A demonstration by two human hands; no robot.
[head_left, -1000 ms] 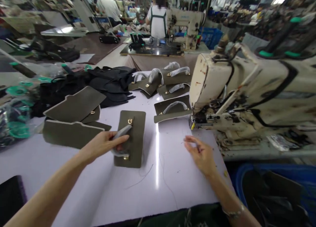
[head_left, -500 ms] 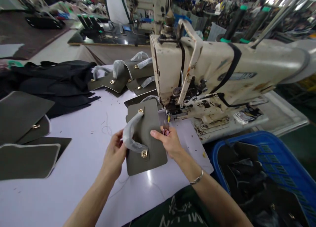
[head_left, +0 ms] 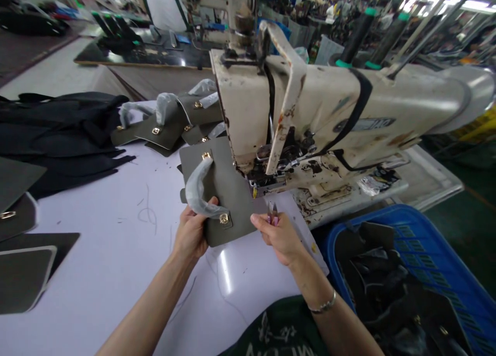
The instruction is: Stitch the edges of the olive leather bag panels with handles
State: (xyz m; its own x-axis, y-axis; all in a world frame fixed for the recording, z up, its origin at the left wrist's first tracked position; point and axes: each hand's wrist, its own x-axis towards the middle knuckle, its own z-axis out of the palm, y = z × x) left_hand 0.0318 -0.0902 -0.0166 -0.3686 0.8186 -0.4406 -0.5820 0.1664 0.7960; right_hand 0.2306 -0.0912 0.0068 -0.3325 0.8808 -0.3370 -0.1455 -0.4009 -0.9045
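Olive-grey panel (head_left: 228, 190): stiff sheet held between both my hands just above the white table (head_left: 96, 252), its far edge right up against the sewing machine (head_left: 329, 113), near the needle.
Wrapped handle (head_left: 196, 188): arched over the panel's left side in clear plastic, with a gold fitting (head_left: 223, 219) at its near end.
Left hand (head_left: 194, 232): closed on the panel's near-left corner – thumb on top at the handle's base, fingers hidden beneath.
Right hand (head_left: 281, 237): thumb tip met the panel's near-right edge; fingers were curled around the thread snips (head_left: 272, 210).
Thread snips: small, pink-handled, blades pointing up toward the machine.
Bracelet (head_left: 323, 305): thin and silver, on my right wrist.
Finished panels (head_left: 163, 123): piled beyond, on the table's far side – same colour, same wrapped handles.
Black fabric (head_left: 58, 123): heaped at far left.
Blue crate (head_left: 426, 252): low on my right, beside the table, holding dark pieces.
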